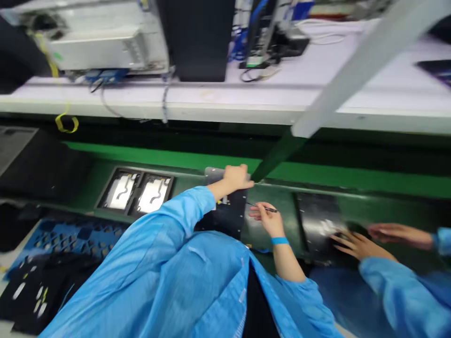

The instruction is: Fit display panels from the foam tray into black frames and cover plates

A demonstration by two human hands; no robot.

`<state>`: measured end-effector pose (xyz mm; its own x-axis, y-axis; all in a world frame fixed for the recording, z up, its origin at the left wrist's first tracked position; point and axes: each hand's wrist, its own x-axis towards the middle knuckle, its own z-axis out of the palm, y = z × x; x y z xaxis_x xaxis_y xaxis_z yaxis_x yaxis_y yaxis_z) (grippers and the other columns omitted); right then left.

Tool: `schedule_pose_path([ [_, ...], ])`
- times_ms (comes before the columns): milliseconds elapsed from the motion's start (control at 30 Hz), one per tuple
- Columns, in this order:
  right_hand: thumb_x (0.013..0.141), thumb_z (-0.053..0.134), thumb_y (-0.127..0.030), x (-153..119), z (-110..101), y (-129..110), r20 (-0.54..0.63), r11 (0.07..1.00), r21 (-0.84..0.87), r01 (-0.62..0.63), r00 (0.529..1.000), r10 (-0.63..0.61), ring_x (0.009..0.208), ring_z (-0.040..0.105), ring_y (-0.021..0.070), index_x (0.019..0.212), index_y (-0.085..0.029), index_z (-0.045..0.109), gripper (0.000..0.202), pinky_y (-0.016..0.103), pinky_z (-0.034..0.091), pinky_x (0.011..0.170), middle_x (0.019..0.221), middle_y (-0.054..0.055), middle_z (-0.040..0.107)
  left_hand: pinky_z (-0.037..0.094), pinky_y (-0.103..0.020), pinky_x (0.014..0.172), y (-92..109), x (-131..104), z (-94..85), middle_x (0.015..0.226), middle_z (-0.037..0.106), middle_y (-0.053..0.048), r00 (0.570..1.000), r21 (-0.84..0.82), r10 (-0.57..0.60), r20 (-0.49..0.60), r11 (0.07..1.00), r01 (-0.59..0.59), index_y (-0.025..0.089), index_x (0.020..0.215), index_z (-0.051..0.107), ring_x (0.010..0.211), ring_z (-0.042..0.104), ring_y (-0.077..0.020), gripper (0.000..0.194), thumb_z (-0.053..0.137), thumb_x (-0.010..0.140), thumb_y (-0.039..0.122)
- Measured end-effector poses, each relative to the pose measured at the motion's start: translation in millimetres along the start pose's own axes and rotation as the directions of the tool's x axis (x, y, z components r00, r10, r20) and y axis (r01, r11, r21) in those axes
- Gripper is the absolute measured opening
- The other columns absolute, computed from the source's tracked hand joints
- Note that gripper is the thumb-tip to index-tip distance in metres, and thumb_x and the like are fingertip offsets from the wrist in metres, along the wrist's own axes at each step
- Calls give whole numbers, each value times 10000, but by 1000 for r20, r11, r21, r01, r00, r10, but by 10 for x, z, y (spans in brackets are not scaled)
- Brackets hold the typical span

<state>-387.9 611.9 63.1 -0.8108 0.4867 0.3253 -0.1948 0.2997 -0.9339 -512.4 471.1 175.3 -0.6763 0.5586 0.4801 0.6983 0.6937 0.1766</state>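
Observation:
A flat black panel with small light dots along its edge lies on the green work surface in front of me. My left hand is closed over its far right edge, fingers partly hidden. Just right of the panel, my right hand, with a blue band at the wrist, pinches a slim dark pen-like tool. The tool's thin tip points left toward the panel's edge; whether they touch I cannot tell.
A black frame with two white-centred units lies left. On the right, a co-worker's hands are at another dark panel. A grey post rises ahead before a white shelf. A blue tray stands at lower left.

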Motion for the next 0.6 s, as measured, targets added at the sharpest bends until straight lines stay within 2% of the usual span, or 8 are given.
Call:
schedule_pose_path([
  [100, 569, 787, -873, -223, -12, 113, -11, 998, 44, 41, 999, -41, 744, 740, 285, 892, -199, 675, 756, 411, 610, 693, 832, 113, 760, 531, -386, 694, 167, -295, -186, 869, 734, -145, 973, -56, 197, -121, 977, -205, 91, 1136, 674, 880, 743, -350, 598, 664, 864, 623],
  [200, 669, 702, -878, -534, -51, 152, 21, 991, -14, 136, 991, -135, 924, 734, 311, 912, -202, 692, 719, 467, 588, 882, 920, 121, 770, 516, -358, 627, 414, -586, -440, 774, 704, -101, 928, -109, 245, -280, 953, -284, 101, 1130, 689, 796, 735, -317, 638, 647, 884, 689],
  [333, 644, 760, -802, -823, -185, -142, 19, 915, -352, 195, 979, -201, 977, 703, 348, 903, -169, 719, 686, 492, 543, 950, 947, 152, 771, 557, -354, 819, 478, -783, -677, 990, 706, -109, 809, -136, 249, -533, 918, -373, 131, 1250, 671, 1017, 714, -284, 666, 559, 948, 714],
  [400, 661, 757, -758, -841, -306, -351, -74, 871, -457, 180, 968, -239, 968, 696, 350, 895, -167, 713, 638, 478, 541, 923, 949, 155, 766, 529, -392, 976, 187, -767, -633, 1165, 678, -136, 741, -118, 256, -621, 904, -411, 149, 1313, 650, 1186, 652, -297, 668, 507, 976, 708],
  [467, 680, 735, -722, -797, -459, -495, -171, 824, -555, 113, 954, -246, 919, 694, 358, 830, -183, 678, 563, 459, 544, 852, 862, 147, 746, 494, -446, 1050, -337, -783, -450, 1238, 655, -152, 738, -151, 199, -645, 913, -378, 152, 1361, 621, 1225, 619, -311, 667, 470, 997, 691],
  [533, 703, 711, -679, -727, -603, -529, -274, 770, -639, -6, 936, -220, 815, 690, 361, 743, -215, 611, 477, 441, 540, 747, 709, 121, 687, 474, -492, 1070, -991, -974, -152, 1240, 654, -171, 821, -243, 33, -569, 948, -207, 135, 1369, 607, 1207, 612, -330, 630, 479, 1009, 636],
  [567, 729, 689, -655, -692, -655, -504, -293, 740, -671, -41, 932, -214, 759, 684, 360, 718, -229, 579, 440, 432, 531, 693, 646, 109, 650, 453, -529, 1087, -1316, -1163, 27, 1266, 644, -192, 874, -276, -102, -476, 960, -38, 129, 1375, 601, 1246, 586, -361, 611, 525, 993, 600],
  [600, 762, 660, -628, -659, -688, -458, -297, 709, -702, -63, 931, -211, 718, 678, 360, 705, -240, 557, 405, 424, 520, 649, 608, 104, 622, 409, -586, 1117, -1616, -1414, 219, 1335, 612, -223, 890, -285, -276, -364, 942, 176, 129, 1391, 590, 1330, 521, -415, 617, 594, 958, 569],
])
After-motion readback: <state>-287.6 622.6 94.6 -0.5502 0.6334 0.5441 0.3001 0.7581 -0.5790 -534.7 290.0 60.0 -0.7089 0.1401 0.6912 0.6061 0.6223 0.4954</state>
